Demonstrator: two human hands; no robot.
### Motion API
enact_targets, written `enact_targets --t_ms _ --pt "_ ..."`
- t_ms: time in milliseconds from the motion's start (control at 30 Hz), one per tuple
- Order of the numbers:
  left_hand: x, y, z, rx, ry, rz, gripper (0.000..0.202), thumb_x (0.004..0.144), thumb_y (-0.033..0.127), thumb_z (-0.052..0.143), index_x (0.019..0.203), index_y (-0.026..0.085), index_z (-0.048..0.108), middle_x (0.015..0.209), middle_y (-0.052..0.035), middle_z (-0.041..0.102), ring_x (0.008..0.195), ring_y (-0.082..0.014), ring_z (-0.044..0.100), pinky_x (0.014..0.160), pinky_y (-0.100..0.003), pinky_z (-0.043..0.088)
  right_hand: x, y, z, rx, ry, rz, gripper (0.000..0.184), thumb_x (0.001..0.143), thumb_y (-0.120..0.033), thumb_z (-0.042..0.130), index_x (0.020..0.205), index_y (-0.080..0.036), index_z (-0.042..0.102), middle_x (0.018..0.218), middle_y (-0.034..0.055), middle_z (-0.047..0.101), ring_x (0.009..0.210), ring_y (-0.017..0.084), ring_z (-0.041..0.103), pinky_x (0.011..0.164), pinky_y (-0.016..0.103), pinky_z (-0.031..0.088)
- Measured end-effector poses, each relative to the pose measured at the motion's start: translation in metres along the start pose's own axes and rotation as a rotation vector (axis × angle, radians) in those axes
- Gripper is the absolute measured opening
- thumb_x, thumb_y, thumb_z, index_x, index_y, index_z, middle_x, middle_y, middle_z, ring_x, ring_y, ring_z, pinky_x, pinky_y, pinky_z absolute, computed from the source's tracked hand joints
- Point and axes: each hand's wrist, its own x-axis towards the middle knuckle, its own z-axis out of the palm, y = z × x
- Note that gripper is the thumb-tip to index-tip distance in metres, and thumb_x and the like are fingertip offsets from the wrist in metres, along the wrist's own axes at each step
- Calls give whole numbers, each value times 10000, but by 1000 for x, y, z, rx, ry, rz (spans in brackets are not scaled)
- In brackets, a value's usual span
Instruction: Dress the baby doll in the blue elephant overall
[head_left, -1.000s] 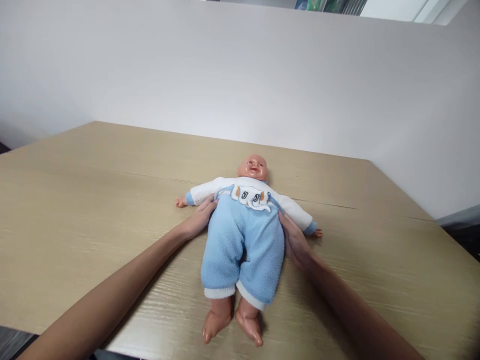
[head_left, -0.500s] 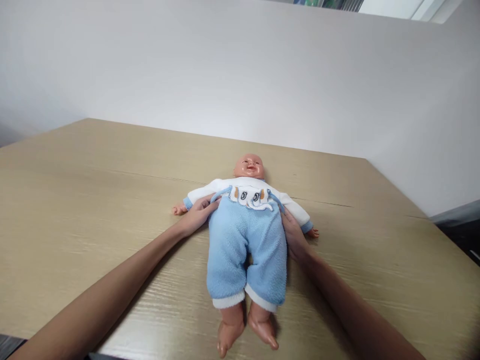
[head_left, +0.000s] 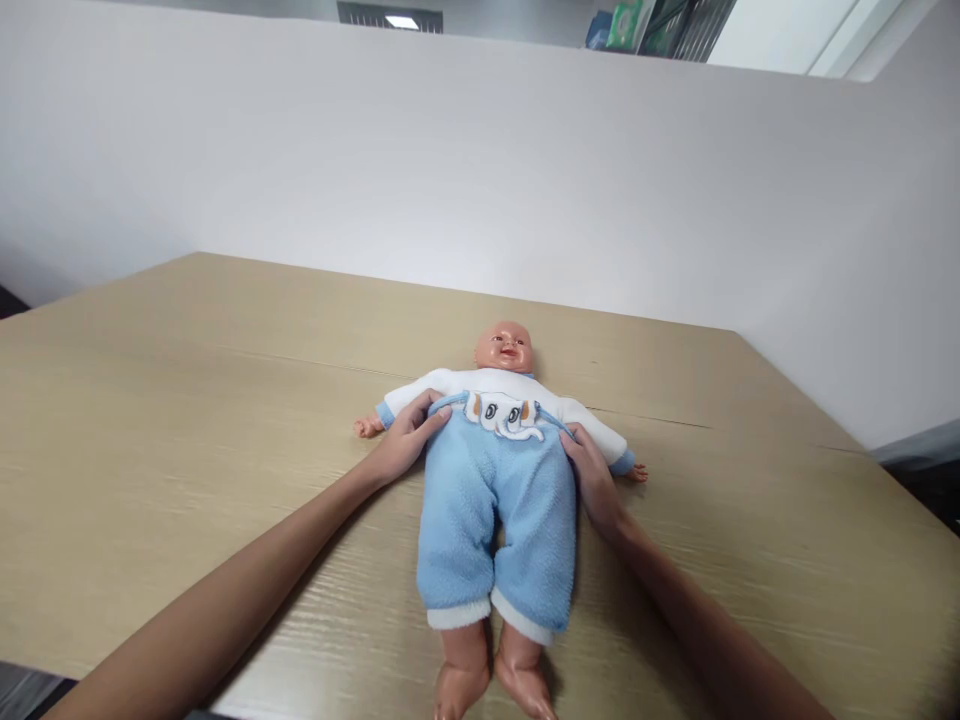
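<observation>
A baby doll (head_left: 498,510) lies on its back on the wooden table, head away from me and feet toward me. It wears a white top (head_left: 487,380) and fuzzy blue overalls (head_left: 465,500) with white cuffs and an elephant patch (head_left: 502,412) on the chest. My left hand (head_left: 409,435) grips the doll's side at the overalls' waist, thumb on top beside a blue strap (head_left: 448,402). Across from it, my right hand (head_left: 591,470) holds the other side under the other strap (head_left: 553,421). Some fingers of both hands are hidden behind the cloth.
The wooden table (head_left: 247,400) spreads out around the doll, with a thin seam running across it. A pale partition (head_left: 480,150) rises behind the table's far edge. Beyond its top, green and blue packages (head_left: 621,25) are partly seen.
The view has tilted up slightly, so more shows above the partition. My hands have shifted a little on the overalls; the left thumb now rests on top at the waist.
</observation>
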Motion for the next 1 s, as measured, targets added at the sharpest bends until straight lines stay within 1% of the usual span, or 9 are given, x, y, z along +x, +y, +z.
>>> enact_targets --t_ms 167,267,367,500,600,700,800,900,1000 --pt "-1 0 7 4 53 40 375 1100 594 572 1058 222 558 957 12 512 881 -178 463 840 -286 433 13 6 -9 80 -3 25 301 921 -588 561 949 -295 624 981 43 735 1000 323 673 977 463 560" --pt "2 -2 5 26 48 35 393 1095 607 578 1063 215 581 972 3 533 905 -183 476 848 -285 441 16 6 -13 33 -37 59 312 890 -597 662 892 -286 643 899 30 709 940 314 651 942 453 551" --pt "3 -3 4 40 71 31 392 1098 607 573 1089 216 599 992 -6 567 918 -188 500 842 -288 447 14 -7 -14 -28 -86 63 305 884 -569 762 876 -274 685 879 19 678 914 290 612 901 402 530" --pt "2 -6 5 84 174 65 395 1115 615 535 1113 224 588 1024 -20 601 975 -203 547 898 -309 470 16 -34 -15 14 -90 29 305 927 -580 740 932 -281 680 838 -9 614 774 228 542 750 334 493" --pt "1 -10 6 79 220 102 381 1118 607 537 1135 229 574 1038 -26 613 997 -205 575 933 -323 475 23 -46 -16 51 -111 42 303 939 -583 726 989 -291 665 800 -29 569 698 195 491 664 301 450" --pt "2 -14 5 88 249 128 386 1117 615 534 1139 232 567 1039 -30 615 996 -206 591 946 -331 482 33 -43 -14 -56 -165 39 333 902 -603 751 981 -292 664 838 -20 619 761 206 550 701 301 480" --pt "4 -15 4 108 267 134 397 1109 625 542 1130 230 575 1027 -33 627 994 -210 602 937 -332 494 41 -32 -12 -167 -168 11 377 872 -638 756 912 -279 650 819 -20 641 782 219 577 728 323 490" --pt "4 -14 4 137 270 139 390 1106 613 557 1120 225 590 1002 -29 632 983 -210 602 919 -327 493 44 -30 -10 -182 -153 6 379 867 -631 755 907 -271 642 796 -26 633 755 213 562 717 329 463" --pt "3 -12 5 159 283 139 367 1109 586 566 1131 222 602 1014 -32 637 984 -209 604 923 -332 485 50 -40 -7 -113 -140 34 327 866 -570 746 923 -277 614 769 -34 582 704 196 510 665 322 424"
